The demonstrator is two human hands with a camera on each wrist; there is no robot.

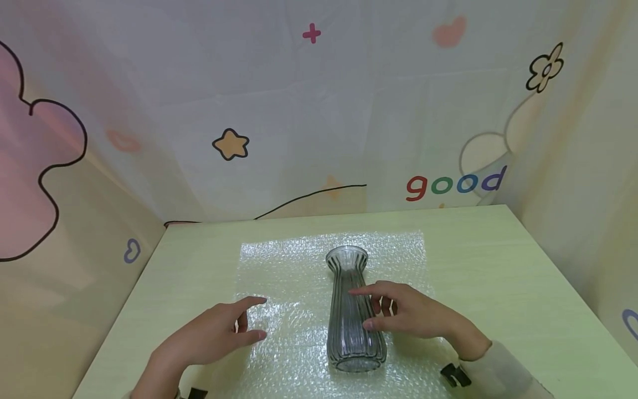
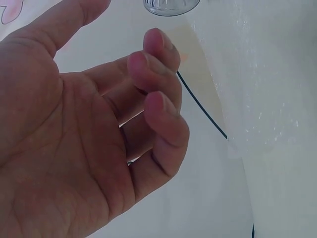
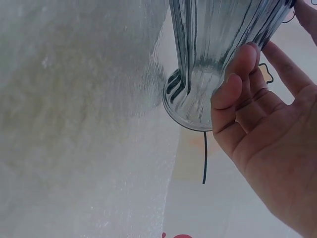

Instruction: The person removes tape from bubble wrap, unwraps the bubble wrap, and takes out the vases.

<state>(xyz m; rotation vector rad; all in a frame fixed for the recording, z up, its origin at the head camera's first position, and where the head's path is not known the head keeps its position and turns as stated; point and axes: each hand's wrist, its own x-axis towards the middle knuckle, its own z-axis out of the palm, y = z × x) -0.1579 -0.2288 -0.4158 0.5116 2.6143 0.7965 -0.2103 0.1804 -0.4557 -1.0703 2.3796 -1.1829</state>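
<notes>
A ribbed, clear grey glass vase (image 1: 351, 327) lies on its side on a sheet of bubble wrap (image 1: 289, 338), its flared rim pointing away and its base toward me. My right hand (image 1: 411, 310) is at the vase's right side. Its index finger reaches over the glass and the thumb lies by the lower body; firm contact is hard to judge. In the right wrist view, the other fingers bend loosely beside the vase (image 3: 203, 94). My left hand (image 1: 211, 332) hovers left of the vase, holding nothing, with thumb and fingers apart. Part of the vase rim (image 2: 172, 6) shows in the left wrist view.
Under the bubble wrap is a pale green table (image 1: 483, 255). A printed cloth (image 1: 279, 83) with a star, hearts and the word "good" hangs behind the table and along both sides. Black clips (image 1: 455, 375) sit near the wrists.
</notes>
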